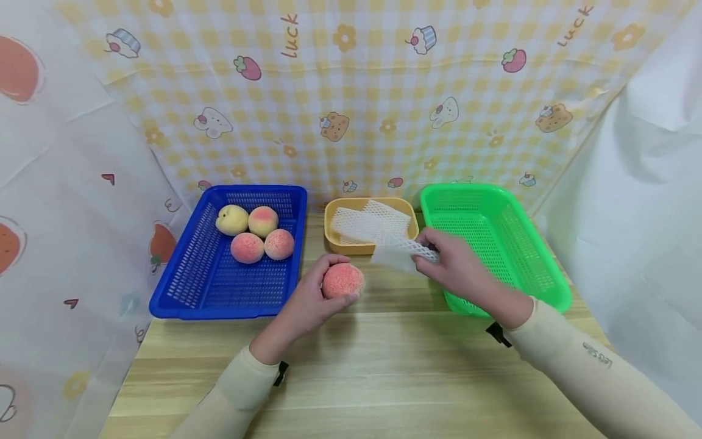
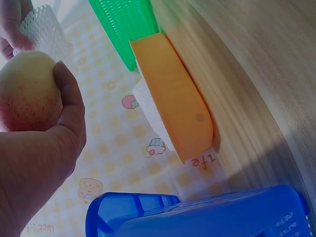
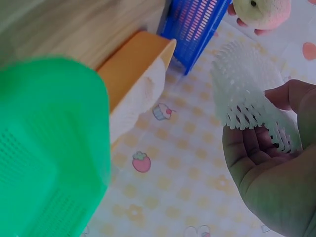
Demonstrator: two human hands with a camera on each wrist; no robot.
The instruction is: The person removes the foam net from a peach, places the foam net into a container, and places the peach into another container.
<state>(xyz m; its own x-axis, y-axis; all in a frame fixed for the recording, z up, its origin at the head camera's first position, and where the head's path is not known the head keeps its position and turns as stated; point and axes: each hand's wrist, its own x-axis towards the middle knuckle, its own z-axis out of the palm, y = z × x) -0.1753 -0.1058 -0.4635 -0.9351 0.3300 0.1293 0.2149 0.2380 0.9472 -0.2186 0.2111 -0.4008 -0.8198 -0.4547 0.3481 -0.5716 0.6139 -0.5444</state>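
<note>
My left hand (image 1: 311, 299) grips a pink, fuzzy peach (image 1: 343, 281) above the table, thumb on its near side and fingers over the far side. In the left wrist view that peach (image 2: 29, 91) shows a pale yellow top and red speckles lower down. To its right, my right hand (image 1: 456, 261) pinches a white foam net sleeve (image 1: 399, 251) by one end, its other end pointing toward the peach. The right wrist view shows the foam net (image 3: 252, 89) partly opened, with the thumb on one side and curled fingers beneath. Peach and net are apart.
A blue basket (image 1: 219, 312) at the left holds several peaches (image 1: 247, 247). Behind the hands, a yellow tray (image 1: 351, 249) contains more white foam nets (image 1: 356, 224). The green basket (image 1: 548, 274) stands at the right, under the right forearm. A checked curtain (image 1: 362, 85) hangs behind the wooden table (image 1: 384, 378).
</note>
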